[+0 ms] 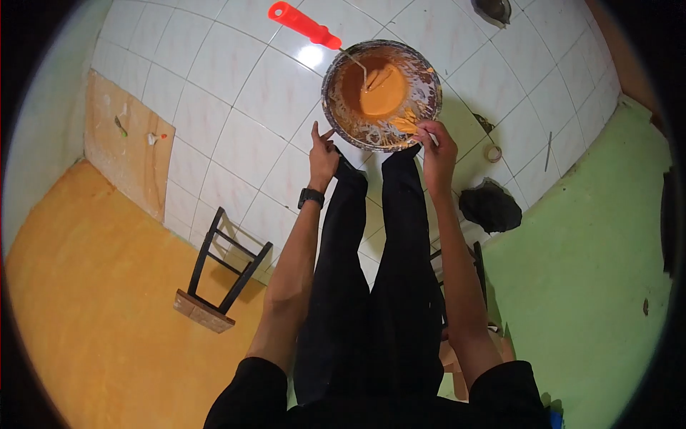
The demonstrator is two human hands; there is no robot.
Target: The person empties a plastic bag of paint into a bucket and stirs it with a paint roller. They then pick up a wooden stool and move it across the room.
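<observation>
A round bucket (pixel 331 123) spattered with dried paint stands on the floor in front of my feet, with orange paint (pixel 382 91) inside. A roller with a red handle (pixel 304 25) leans over its far left rim, its wire frame reaching into the paint. At the bucket's lower left is my left hand (pixel 324 156), fingers apart and holding nothing, with a black watch on the wrist. My right hand (pixel 437 149) pinches something orange and paint-covered (pixel 406 123) at the right rim; its exact shape is hard to make out.
A black stool frame (pixel 230 266) with a wooden top lies at the left. Right of the bucket are a tape roll (pixel 492 153), a black bundle (pixel 490 206) and a thin stick (pixel 548 151). A dark object (pixel 493 8) sits farther off. A wooden board (pixel 128 143) is at the left wall.
</observation>
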